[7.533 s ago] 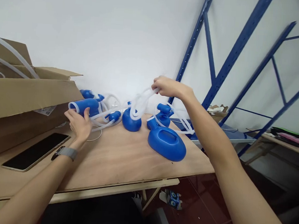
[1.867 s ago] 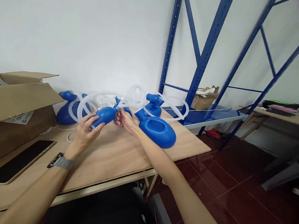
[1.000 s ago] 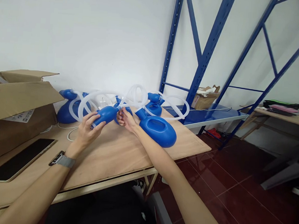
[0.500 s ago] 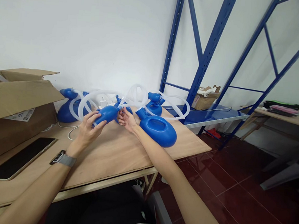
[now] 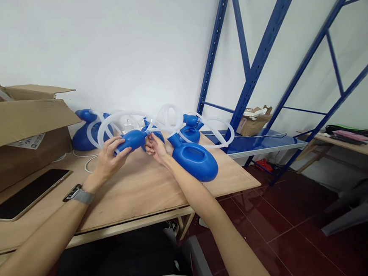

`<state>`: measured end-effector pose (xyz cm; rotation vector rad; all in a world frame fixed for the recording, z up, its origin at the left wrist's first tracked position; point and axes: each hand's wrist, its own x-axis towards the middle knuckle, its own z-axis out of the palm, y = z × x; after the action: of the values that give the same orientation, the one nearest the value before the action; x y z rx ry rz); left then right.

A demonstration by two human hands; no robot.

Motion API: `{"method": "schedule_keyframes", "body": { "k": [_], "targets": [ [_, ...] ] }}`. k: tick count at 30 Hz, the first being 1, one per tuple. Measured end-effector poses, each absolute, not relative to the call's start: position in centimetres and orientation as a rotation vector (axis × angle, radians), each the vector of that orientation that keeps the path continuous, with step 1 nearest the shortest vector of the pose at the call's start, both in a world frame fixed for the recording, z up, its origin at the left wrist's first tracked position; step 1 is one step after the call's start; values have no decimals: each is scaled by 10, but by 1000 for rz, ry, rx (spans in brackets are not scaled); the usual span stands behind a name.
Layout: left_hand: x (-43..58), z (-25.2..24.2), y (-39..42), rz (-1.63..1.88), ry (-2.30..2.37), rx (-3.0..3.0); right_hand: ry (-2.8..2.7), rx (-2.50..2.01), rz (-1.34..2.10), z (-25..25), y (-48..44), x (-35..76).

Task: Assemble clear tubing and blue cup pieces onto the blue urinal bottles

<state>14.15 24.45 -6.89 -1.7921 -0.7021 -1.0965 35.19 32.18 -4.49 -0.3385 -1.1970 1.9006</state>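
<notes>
My left hand [image 5: 112, 155] is wrapped round a blue bulb-shaped piece [image 5: 133, 140], tilted with its narrow neck toward the right. At that neck my right hand [image 5: 156, 147] has its fingers pinched together; what lies between them is too small to make out. A clear tube [image 5: 103, 127] loops behind my hands. Just right of my right hand, a blue bottle with a handle opening [image 5: 197, 166] lies on the wooden table [image 5: 135, 189]. Farther back are another blue bottle [image 5: 190, 133] and, at the left, a blue container [image 5: 83, 137].
An open cardboard box [image 5: 22, 121] stands at the left, with a dark tablet [image 5: 28, 194] in front of it. A blue metal rack [image 5: 257, 54] rises behind the table's right end and holds a small carton [image 5: 253, 123]. A white cable [image 5: 88, 164] lies near the box.
</notes>
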Motion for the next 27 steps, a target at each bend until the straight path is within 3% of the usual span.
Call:
{"method": "schedule_keyframes", "body": {
  "k": [11, 27],
  "targets": [
    [141, -70, 247, -1103, -705, -1793, -1345, -446, 1601, -57, 335, 344],
    [134, -74, 251, -1148, -768, -1790, -1404, -271, 1766, -55, 331, 354]
  ]
}}
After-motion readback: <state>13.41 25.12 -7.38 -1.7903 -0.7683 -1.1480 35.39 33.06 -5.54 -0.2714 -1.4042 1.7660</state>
